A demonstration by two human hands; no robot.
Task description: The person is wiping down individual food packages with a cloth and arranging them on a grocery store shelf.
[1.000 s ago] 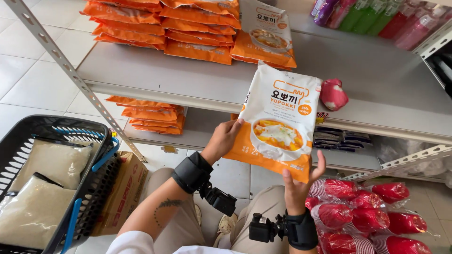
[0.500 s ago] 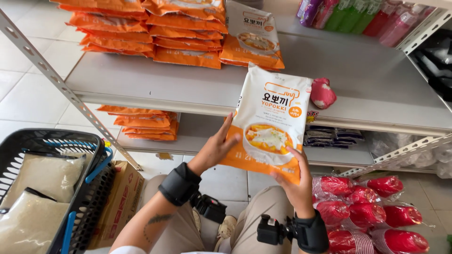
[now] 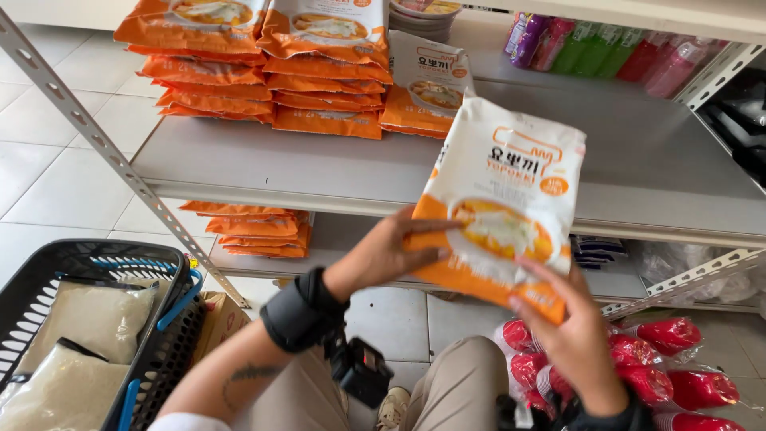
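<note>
Hands grasping white-orange pouch (image 3: 503,203), left hand (image 3: 383,255) fingers hidden behind it, right hand (image 3: 570,339) covering corner

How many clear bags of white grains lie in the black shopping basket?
2: one bag lies farther from the camera, the other bag nearer, at the bottom edge. The black basket is cut off, so more may be hidden.

Shop: stocked shelf (image 3: 335,172), basket (image 3: 171,335)

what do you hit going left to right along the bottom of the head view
black shopping basket with white bags → cardboard box → left hand → orange and white food pouch held in both hands → right hand → red packets
</note>
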